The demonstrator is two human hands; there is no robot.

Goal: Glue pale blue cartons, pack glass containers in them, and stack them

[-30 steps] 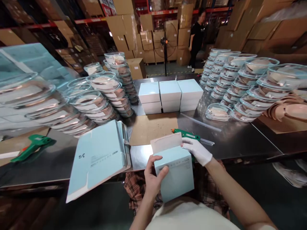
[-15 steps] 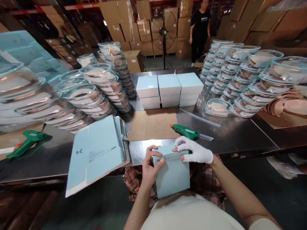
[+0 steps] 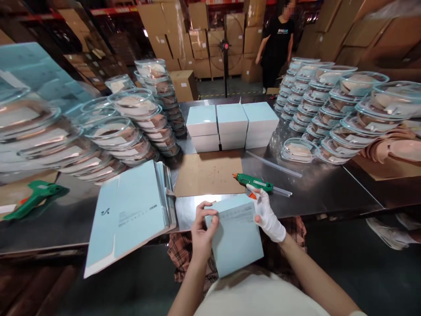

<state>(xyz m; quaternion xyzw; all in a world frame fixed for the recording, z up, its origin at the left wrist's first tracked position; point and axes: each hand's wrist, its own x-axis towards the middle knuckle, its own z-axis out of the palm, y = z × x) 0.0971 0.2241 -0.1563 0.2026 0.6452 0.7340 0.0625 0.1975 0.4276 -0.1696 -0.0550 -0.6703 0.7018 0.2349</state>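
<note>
A light blue carton [image 3: 237,241] with small print near its top edge rests against my body, slightly tilted. My bare left hand [image 3: 204,226] grips its upper left corner, thumb on the near face and fingers over the top. My right hand [image 3: 269,219], in a white glove with bare thumb and fingertips, is at the carton's upper right, fingers curled around the handle of a green glue gun [image 3: 256,181]. The gun lies on the table, its orange nozzle pointing left and a clear glue stick poking out behind. Most of the handle is hidden by the glove.
Flat blue cartons [image 3: 134,202] lie stacked at left, beside another green glue gun [image 3: 36,197]. A cardboard sheet [image 3: 208,173] lies before blue-topped white boxes [image 3: 232,115]. Stacked clear-lidded containers [image 3: 134,105] flank both sides. A person [image 3: 278,41] stands beyond the table.
My right hand has let go of the carton's top edge and moved onto the glue gun's handle. The carton has turned slightly in my left hand. The person behind has shifted slightly.
</note>
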